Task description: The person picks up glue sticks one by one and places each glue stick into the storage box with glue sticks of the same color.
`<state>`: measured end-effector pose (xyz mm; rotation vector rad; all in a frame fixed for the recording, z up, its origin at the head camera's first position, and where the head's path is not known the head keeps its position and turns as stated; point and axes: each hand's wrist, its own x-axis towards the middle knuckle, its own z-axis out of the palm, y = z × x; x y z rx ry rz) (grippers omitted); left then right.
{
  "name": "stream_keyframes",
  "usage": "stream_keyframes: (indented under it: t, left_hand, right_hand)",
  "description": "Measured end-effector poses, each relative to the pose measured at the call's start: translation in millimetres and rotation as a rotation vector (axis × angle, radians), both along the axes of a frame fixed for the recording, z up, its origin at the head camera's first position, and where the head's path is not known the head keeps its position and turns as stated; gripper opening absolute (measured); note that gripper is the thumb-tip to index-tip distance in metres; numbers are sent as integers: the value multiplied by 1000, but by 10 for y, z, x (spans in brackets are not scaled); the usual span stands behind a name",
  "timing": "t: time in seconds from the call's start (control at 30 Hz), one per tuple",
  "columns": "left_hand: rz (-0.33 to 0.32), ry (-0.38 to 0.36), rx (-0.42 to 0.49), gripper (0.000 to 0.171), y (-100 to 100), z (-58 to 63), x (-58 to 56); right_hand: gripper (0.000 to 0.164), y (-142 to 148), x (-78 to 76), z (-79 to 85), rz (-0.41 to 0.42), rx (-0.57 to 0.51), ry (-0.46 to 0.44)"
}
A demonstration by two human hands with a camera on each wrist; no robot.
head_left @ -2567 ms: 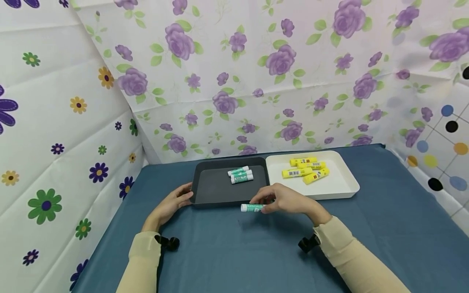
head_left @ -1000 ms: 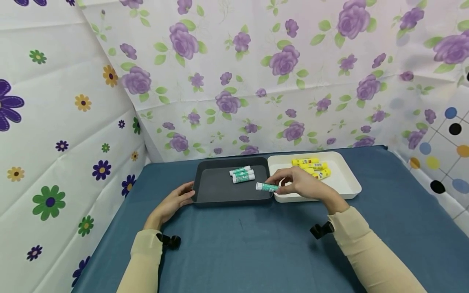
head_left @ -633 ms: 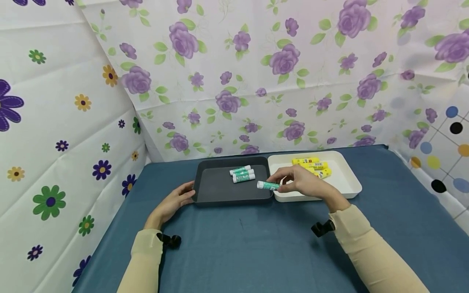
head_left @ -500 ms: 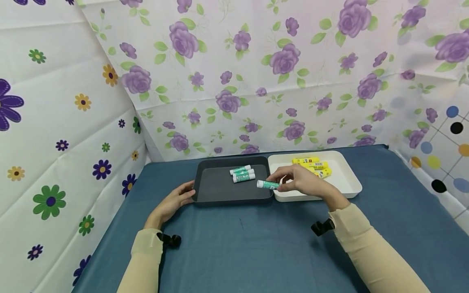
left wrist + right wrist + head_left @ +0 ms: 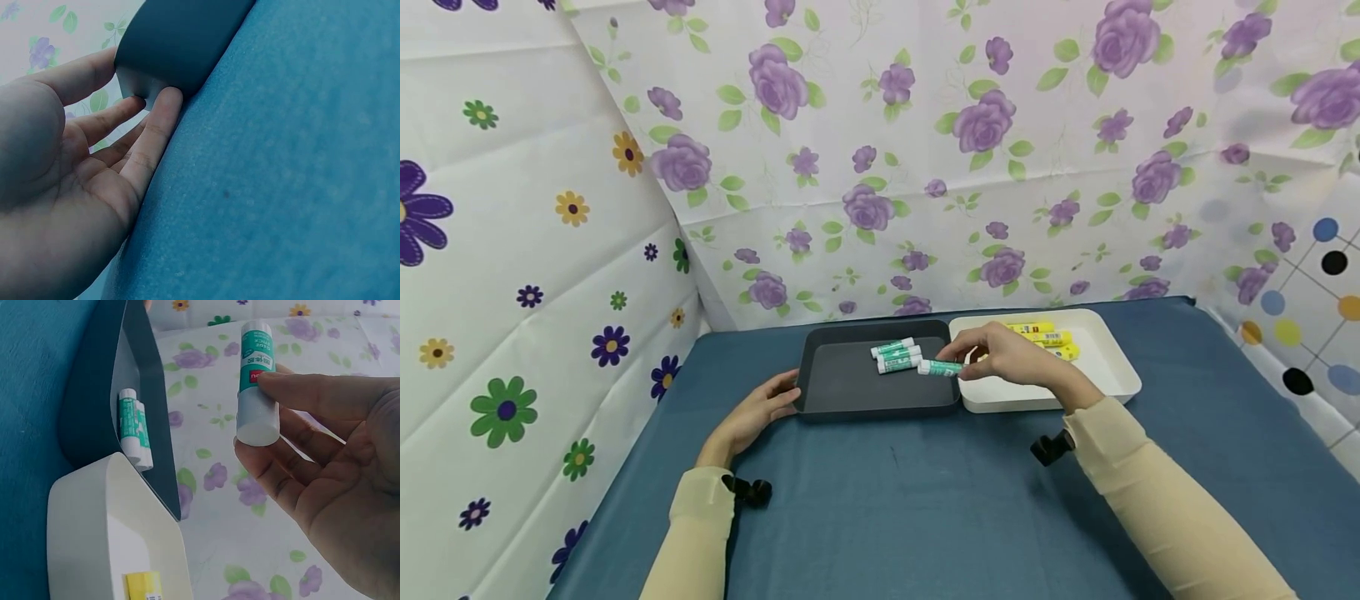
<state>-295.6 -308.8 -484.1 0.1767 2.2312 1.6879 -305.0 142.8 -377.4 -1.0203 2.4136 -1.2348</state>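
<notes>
In the head view my right hand [image 5: 1011, 358] holds a green-and-white glue stick [image 5: 937, 368] over the line where the dark and white trays meet. The right wrist view shows that glue stick [image 5: 256, 387] pinched between thumb and fingers, its white end towards the camera. More green glue sticks [image 5: 898, 361] lie together in the dark grey tray [image 5: 838, 392]. My left hand [image 5: 752, 417] rests against that tray's left end; in the left wrist view its fairly straight fingers [image 5: 165, 109] touch the tray's outer wall [image 5: 175, 50].
To the right, a white tray [image 5: 1108, 375] adjoins the dark one and holds several yellow glue sticks [image 5: 1052, 338], partly hidden behind my right hand. Both trays stand near the back of the blue-covered table [image 5: 895, 517]. A flowered curtain [image 5: 917, 167] rises close behind them.
My right hand has carried the green glue stick up from in front of the dark tray, over the trays' join, then slightly back and left. My left hand stays at the dark tray.
</notes>
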Motion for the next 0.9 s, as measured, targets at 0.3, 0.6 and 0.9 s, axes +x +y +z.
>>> stream_keyframes:
  t: [0.3, 0.6, 0.9]
  left_hand:
    - [-4, 7, -2, 67, -5, -8, -8]
    - [-4, 5, 1, 68, -13, -16, 1]
    - [-6, 10, 2, 67, -23, -32, -15]
  right_hand:
    - [30, -204, -215, 45, 63, 17, 38]
    - [32, -480, -483, 87, 92, 76, -11]
    - [30, -660, -613, 48, 92, 99, -58]
